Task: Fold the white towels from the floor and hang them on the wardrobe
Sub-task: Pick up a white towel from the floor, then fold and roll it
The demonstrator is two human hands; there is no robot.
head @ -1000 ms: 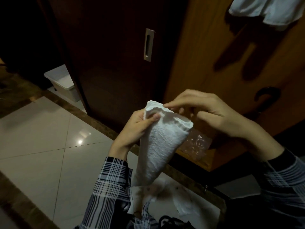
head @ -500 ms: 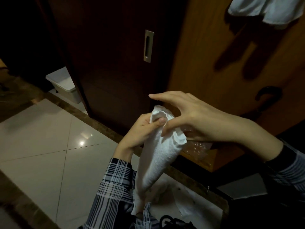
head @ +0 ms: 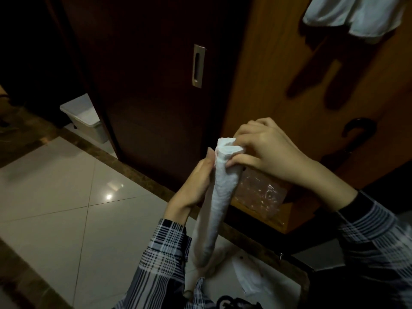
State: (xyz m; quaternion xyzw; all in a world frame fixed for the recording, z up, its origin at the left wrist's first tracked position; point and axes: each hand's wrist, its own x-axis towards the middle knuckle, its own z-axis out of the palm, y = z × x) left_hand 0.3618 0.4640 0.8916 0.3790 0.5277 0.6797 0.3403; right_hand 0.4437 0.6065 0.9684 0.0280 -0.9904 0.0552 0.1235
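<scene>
Leftmost, at nine o'clock: white lidded bin [head: 85, 121], standing on the floor against the dark wardrobe door [head: 145, 97]. Pale glossy floor tiles [head: 66, 208] fill seven to eight o'clock, edged by a brown stone border.
Recessed metal pull [head: 198, 66], at eleven o'clock on the dark door, upright.
Left hand [head: 196, 184], just below centre, plaid sleeve behind it: fingers closed along the left side of the white towel [head: 219, 195], thumb tip near the upper end.
White towel: gathered into a narrow hanging length, upper end bunched between both hands, lower end trailing toward six o'clock.
Right hand [head: 267, 150], at three o'clock of centre: curled closed over the bunched upper end, thumb pressed on the cloth.
Clear plastic bag [head: 260, 192], behind the towel, against the lighter wooden panel [head: 278, 74].
Second white towel [head: 356, 16], at one o'clock, draped over the panel's top.
More white cloth [head: 256, 279] on the floor at five o'clock.
</scene>
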